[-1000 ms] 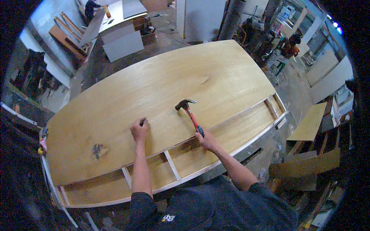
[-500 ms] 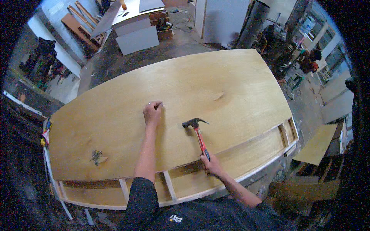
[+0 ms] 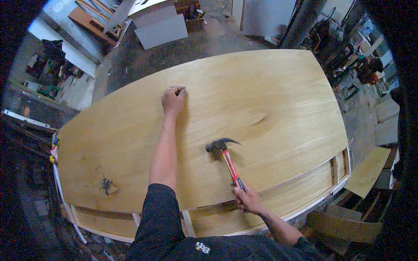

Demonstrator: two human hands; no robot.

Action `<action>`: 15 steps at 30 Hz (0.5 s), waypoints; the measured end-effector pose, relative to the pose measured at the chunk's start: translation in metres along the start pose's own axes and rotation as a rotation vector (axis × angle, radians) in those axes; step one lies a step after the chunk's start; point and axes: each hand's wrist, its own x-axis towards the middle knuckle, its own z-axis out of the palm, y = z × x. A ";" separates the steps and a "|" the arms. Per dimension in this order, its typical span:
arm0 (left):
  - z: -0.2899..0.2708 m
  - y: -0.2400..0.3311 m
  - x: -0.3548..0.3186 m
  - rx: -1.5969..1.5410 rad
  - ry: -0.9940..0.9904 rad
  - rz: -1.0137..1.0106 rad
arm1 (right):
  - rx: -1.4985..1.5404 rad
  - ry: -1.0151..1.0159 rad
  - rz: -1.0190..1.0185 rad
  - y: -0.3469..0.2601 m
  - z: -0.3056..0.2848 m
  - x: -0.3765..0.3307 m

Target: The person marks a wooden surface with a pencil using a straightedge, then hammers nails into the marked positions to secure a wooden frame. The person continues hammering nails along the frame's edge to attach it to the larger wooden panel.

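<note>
My right hand (image 3: 247,199) grips a claw hammer (image 3: 230,164) by the lower end of its red and dark handle. The hammer's dark head is over a large plywood sheet (image 3: 130,152), its claw turned right. My left arm reaches across the sheet, and my left hand (image 3: 173,102) is closed with the fingertips pinched, low over the wood toward its far edge. Whatever is between those fingers is too small to make out. A small heap of dark pieces, possibly nails (image 3: 106,184), lies on the sheet at the left.
Along the near side, a pale wooden frame (image 3: 188,224) shows beyond the sheet's edge. Loose boards (image 3: 368,172) lie at the right. A white-topped workbench (image 3: 161,31) stands at the back, and a person (image 3: 369,67) is far off to the right.
My left hand has moved farther away over the sheet, still pinched. The hammer stays in my right hand, a little lower in view. The whole view has shifted slightly.
</note>
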 end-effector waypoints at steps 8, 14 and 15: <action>0.000 -0.001 0.004 -0.017 0.030 0.018 | -0.446 0.267 -0.418 -0.057 -0.011 0.100; 0.000 -0.001 0.005 0.011 0.011 -0.020 | -0.594 0.325 -0.402 -0.129 -0.002 0.146; 0.000 -0.001 0.005 0.003 0.004 -0.026 | -0.639 0.324 -0.395 -0.139 -0.001 0.151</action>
